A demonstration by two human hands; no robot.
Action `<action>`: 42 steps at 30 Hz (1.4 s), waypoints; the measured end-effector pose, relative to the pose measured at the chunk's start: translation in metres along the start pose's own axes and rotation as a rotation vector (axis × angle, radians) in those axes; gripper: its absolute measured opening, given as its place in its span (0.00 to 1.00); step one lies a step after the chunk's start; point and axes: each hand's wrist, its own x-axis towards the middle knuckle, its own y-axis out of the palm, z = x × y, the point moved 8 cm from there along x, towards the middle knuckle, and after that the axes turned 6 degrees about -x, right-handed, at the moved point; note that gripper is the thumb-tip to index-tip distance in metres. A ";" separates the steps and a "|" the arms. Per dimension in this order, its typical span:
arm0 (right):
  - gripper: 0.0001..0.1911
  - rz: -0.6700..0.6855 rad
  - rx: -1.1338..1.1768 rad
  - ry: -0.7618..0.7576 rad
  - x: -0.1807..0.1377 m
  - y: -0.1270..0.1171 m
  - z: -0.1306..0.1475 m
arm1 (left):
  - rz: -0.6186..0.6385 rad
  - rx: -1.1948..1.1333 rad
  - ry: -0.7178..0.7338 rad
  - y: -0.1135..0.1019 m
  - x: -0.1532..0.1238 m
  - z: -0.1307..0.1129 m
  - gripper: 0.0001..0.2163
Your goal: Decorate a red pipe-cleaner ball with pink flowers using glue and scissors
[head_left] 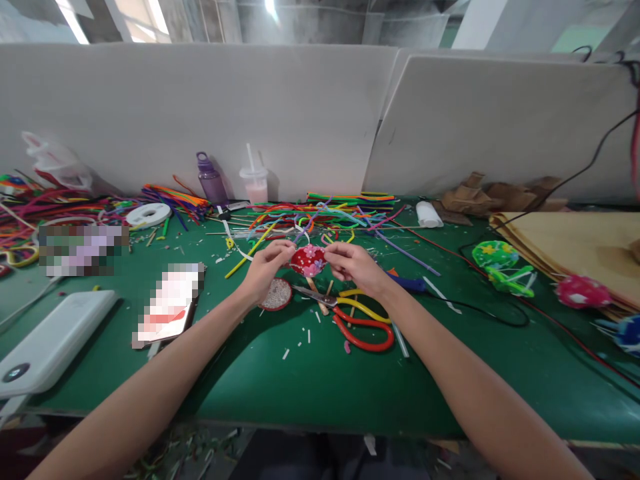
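Note:
Between my two hands, above the green table, is a small red craft ornament (pixel 302 261) with pink flowers and white beads on it. The fingers of my left hand (pixel 266 268) pinch its left edge. My right hand (pixel 356 268) is closed at its right edge, thumb and forefinger together. Just below lie scissors (pixel 364 345) with one red and one yellow handle, blades slightly apart. Beside the blade tips sits a round dish of small pale beads (pixel 277 293). A blue-handled corded tool (pixel 411 283) lies partly hidden behind my right forearm.
Colourful pipe cleaners (pixel 320 217) spread along the back of the green table (pixel 300 400). A purple bottle (pixel 211 180) and a lidded cup (pixel 257 187) stand behind them. Phones and a white power bank (pixel 60 340) lie left. Finished-looking green ornaments (pixel 500 267) and a black cable are right.

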 end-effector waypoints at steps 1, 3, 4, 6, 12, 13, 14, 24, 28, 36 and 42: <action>0.11 -0.002 -0.011 -0.013 0.000 0.000 0.001 | -0.005 -0.005 -0.007 -0.001 0.000 0.001 0.13; 0.11 -0.045 -0.081 -0.082 0.000 -0.004 0.008 | -0.014 0.000 -0.003 -0.002 0.000 0.001 0.13; 0.10 -0.099 -0.152 -0.144 -0.002 -0.008 0.014 | -0.015 0.011 0.012 -0.003 0.000 0.000 0.14; 0.09 -0.225 -0.340 -0.301 -0.007 -0.014 0.031 | -0.017 0.044 0.061 -0.003 -0.001 -0.005 0.14; 0.07 -0.319 -0.595 -0.503 -0.020 -0.008 0.055 | 0.004 0.181 0.207 0.000 -0.003 -0.019 0.11; 0.07 -0.318 -0.600 -0.506 -0.020 -0.008 0.056 | 0.011 0.202 0.226 0.001 -0.003 -0.020 0.11; 0.07 -0.319 -0.605 -0.510 -0.021 -0.007 0.056 | 0.014 0.214 0.236 0.001 -0.003 -0.021 0.11; 0.06 -0.343 -0.601 -0.527 -0.020 -0.008 0.054 | 0.030 0.233 0.222 0.002 -0.002 -0.017 0.08; 0.07 -0.352 -0.612 -0.509 -0.020 -0.008 0.053 | 0.030 0.241 0.214 0.002 -0.001 -0.016 0.08; 0.07 -0.337 -0.498 -0.415 -0.015 -0.011 0.044 | 0.019 0.197 0.173 0.005 -0.003 -0.017 0.14; 0.07 -0.311 -0.403 -0.324 -0.012 -0.011 0.036 | 0.022 0.197 0.164 0.005 -0.002 -0.016 0.15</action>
